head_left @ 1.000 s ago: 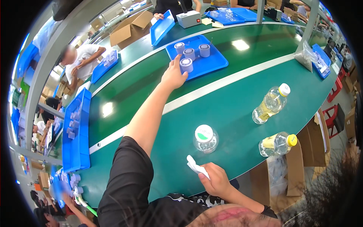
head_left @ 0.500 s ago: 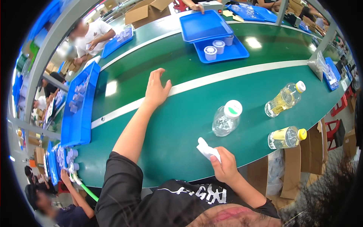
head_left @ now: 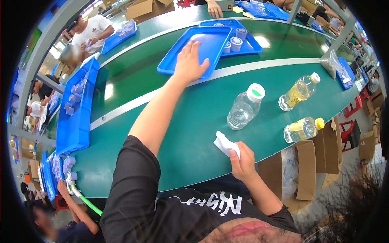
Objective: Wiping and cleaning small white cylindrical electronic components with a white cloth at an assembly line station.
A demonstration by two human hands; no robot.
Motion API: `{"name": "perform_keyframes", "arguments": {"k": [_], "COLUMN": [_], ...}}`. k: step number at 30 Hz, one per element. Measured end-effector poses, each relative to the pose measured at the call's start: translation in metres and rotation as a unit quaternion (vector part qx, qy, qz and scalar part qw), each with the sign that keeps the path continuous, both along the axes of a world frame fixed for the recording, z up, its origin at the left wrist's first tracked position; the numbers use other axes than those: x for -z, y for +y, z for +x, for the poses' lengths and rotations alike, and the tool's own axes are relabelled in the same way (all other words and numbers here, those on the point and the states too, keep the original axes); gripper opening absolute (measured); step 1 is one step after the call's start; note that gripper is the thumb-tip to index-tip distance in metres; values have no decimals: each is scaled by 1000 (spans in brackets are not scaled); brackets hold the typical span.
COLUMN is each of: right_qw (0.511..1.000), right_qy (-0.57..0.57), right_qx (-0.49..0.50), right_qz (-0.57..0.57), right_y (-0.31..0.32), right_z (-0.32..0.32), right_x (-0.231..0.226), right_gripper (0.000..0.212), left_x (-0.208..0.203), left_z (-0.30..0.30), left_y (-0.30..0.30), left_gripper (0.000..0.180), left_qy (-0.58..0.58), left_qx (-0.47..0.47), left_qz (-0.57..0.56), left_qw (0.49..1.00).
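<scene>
My left hand (head_left: 189,65) reaches forward over an empty blue tray (head_left: 168,60), its fingers stretched out above or on the tray's surface and the thumb apart. The tray lies tilted, its right side overlapping a second blue tray (head_left: 253,45) that holds several white round cups (head_left: 236,43). Close to my body, my right hand (head_left: 243,161) is closed around a crumpled white cloth or wipe (head_left: 225,143). A clear bottle with a white lid (head_left: 244,107) stands just beyond the cloth.
Two bottles with yellow labels (head_left: 300,92) (head_left: 303,129) lie or lean at the right. A long blue bin (head_left: 73,125) with cups stands at the left. Cardboard boxes (head_left: 306,174) are below the table's right edge. Co-workers sit around, one with a hand (head_left: 214,9) beyond the trays.
The empty tray has come left and nearer, uncovering more of the tray beneath. My left hand has moved forward and right onto it; the co-worker's hand has let go. My right hand keeps the cloth.
</scene>
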State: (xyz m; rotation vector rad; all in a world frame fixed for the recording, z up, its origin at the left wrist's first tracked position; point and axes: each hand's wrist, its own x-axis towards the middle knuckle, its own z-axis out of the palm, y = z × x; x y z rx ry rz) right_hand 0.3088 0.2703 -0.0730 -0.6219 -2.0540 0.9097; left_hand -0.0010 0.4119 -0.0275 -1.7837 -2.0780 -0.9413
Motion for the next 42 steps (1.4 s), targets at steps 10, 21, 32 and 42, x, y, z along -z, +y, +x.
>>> {"name": "perform_keyframes", "arguments": {"k": [10,21,32,42], "right_qw": [997,856,848,923], "right_qy": [0,163,-41,-107], "right_qx": [18,-109,-277,-166], "right_qz": [-76,-477,-450,-329], "right_y": [0,8,-42,-62], "right_z": [5,9,-16,12], "right_x": [5,-9,-65,-50], "right_gripper": [22,50,46,29], "left_x": [30,9,-11,-4], "left_z": [18,120,118,126], "left_y": [-114,-305,-325,-351], "left_gripper": [61,59,57,31], "left_qy": [-56,-234,-686,-642], "left_qx": [31,137,240,298], "left_qz": [-235,-254,-89,-98], "left_qw": [970,929,681,699]}}
